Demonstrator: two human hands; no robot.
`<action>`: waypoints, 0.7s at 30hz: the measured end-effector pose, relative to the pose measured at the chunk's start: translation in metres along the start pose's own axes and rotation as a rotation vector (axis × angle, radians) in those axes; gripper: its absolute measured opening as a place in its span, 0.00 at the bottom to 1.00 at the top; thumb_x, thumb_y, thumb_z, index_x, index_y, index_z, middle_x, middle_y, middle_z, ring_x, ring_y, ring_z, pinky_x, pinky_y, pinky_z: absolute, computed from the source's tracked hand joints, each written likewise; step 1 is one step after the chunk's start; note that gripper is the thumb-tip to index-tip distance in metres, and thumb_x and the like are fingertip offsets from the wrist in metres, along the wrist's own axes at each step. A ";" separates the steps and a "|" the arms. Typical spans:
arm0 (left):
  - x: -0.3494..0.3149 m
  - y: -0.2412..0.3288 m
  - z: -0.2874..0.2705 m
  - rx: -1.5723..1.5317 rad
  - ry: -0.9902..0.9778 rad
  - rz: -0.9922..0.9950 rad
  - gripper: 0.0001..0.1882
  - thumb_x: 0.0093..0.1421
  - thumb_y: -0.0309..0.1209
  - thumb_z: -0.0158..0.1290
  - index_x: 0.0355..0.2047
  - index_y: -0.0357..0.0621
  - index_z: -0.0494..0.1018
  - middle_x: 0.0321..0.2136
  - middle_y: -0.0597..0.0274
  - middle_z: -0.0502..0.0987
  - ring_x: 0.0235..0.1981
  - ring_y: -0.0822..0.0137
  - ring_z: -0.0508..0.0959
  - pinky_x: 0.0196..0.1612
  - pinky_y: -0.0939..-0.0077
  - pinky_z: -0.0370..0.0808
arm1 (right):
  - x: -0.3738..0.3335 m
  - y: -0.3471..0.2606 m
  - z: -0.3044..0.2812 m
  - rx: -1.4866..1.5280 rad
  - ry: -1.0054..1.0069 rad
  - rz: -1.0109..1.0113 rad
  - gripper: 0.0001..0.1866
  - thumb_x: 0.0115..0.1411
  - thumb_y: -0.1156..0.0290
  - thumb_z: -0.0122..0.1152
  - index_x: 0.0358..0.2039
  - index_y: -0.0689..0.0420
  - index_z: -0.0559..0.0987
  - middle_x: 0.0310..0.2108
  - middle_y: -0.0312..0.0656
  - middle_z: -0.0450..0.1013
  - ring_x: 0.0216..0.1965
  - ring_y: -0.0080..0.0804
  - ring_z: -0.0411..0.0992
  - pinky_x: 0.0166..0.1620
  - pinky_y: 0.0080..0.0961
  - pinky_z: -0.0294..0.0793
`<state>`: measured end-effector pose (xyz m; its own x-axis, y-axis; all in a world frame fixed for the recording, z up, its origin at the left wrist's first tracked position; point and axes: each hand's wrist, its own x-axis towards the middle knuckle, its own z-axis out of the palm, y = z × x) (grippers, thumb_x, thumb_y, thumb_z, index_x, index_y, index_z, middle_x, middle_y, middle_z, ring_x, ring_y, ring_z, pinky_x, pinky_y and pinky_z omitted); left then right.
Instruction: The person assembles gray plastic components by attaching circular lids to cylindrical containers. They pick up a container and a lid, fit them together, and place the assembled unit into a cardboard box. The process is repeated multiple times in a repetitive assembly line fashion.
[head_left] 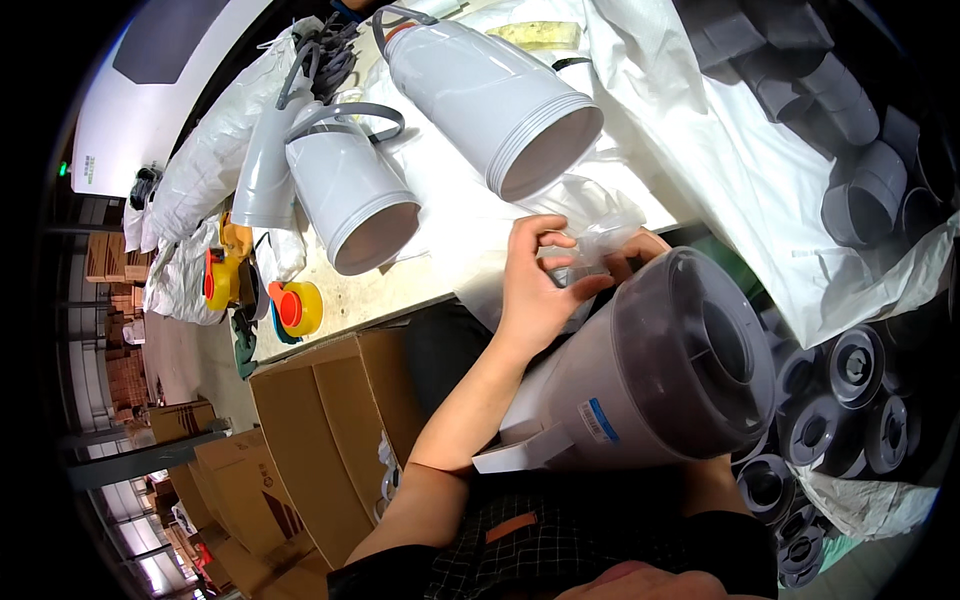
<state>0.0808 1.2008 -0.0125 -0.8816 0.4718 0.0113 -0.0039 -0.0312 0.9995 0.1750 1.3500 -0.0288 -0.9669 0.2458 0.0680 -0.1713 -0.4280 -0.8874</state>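
Note:
A clear plastic bag point(607, 232) is bunched up between my two hands, just beyond the large grey plastic jug. My left hand point(535, 285) has its fingers curled and its thumb toward them, with the film pinched there. Most of my right hand point(640, 250) is hidden behind the jug; its bent fingertips press on the bag from the other side. The jug point(570, 405) lies tilted in front of my body, its smoky see-through end point(690, 360) toward the right. A blue and white label point(598, 421) is on its side, and a pale handle point(525, 450) points left.
Grey jug bodies point(490, 105) with loop handles lie on the table point(400, 290). Near its left edge are yellow and orange tape dispensers point(297, 308). An open cardboard box point(320, 420) stands below. To the right, dark round lids point(855, 365) pile up beside white sheeting point(740, 180).

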 end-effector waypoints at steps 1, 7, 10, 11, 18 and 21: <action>0.001 -0.002 -0.002 0.033 -0.027 -0.019 0.07 0.57 0.12 0.56 0.34 0.34 0.76 0.40 0.58 0.77 0.39 0.76 0.76 0.42 0.80 0.76 | 0.000 0.000 0.000 -0.001 0.002 0.005 0.18 0.63 0.75 0.62 0.53 0.67 0.76 0.49 0.48 0.74 0.52 0.31 0.73 0.57 0.25 0.71; 0.003 -0.026 -0.020 -0.261 -0.078 -0.212 0.10 0.69 0.31 0.55 0.36 0.35 0.79 0.31 0.64 0.81 0.31 0.77 0.74 0.36 0.83 0.71 | 0.004 0.005 0.002 0.000 0.018 0.014 0.17 0.63 0.74 0.61 0.52 0.66 0.75 0.48 0.47 0.74 0.49 0.31 0.73 0.54 0.26 0.72; 0.000 -0.027 -0.023 -0.513 -0.138 -0.277 0.13 0.70 0.34 0.54 0.37 0.34 0.78 0.34 0.60 0.81 0.34 0.75 0.76 0.38 0.81 0.73 | 0.006 0.003 0.002 0.002 0.033 0.016 0.17 0.64 0.74 0.61 0.52 0.65 0.75 0.48 0.47 0.74 0.48 0.30 0.73 0.53 0.26 0.72; -0.001 -0.024 -0.026 -0.545 -0.152 -0.266 0.13 0.70 0.34 0.54 0.38 0.33 0.78 0.35 0.59 0.81 0.34 0.74 0.77 0.40 0.80 0.74 | 0.006 0.003 0.002 0.001 0.036 0.017 0.17 0.64 0.74 0.61 0.52 0.65 0.75 0.48 0.47 0.74 0.47 0.30 0.73 0.52 0.26 0.72; -0.004 0.013 -0.027 -0.372 -0.238 0.255 0.05 0.69 0.23 0.50 0.40 0.34 0.75 0.37 0.57 0.80 0.43 0.63 0.81 0.49 0.75 0.78 | 0.010 0.006 -0.001 -0.006 0.070 0.021 0.16 0.64 0.73 0.60 0.51 0.63 0.74 0.46 0.46 0.74 0.44 0.30 0.73 0.49 0.26 0.74; -0.009 0.019 -0.022 0.185 -0.343 0.012 0.04 0.69 0.24 0.49 0.39 0.36 0.73 0.36 0.57 0.79 0.42 0.65 0.79 0.48 0.72 0.76 | 0.009 0.004 0.000 -0.015 0.113 0.034 0.15 0.64 0.73 0.59 0.50 0.63 0.74 0.46 0.46 0.73 0.43 0.30 0.73 0.48 0.26 0.74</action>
<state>0.0782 1.1768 0.0059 -0.6717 0.7409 0.0012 0.1182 0.1056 0.9874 0.1658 1.3500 -0.0319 -0.9443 0.3287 -0.0130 -0.1354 -0.4246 -0.8952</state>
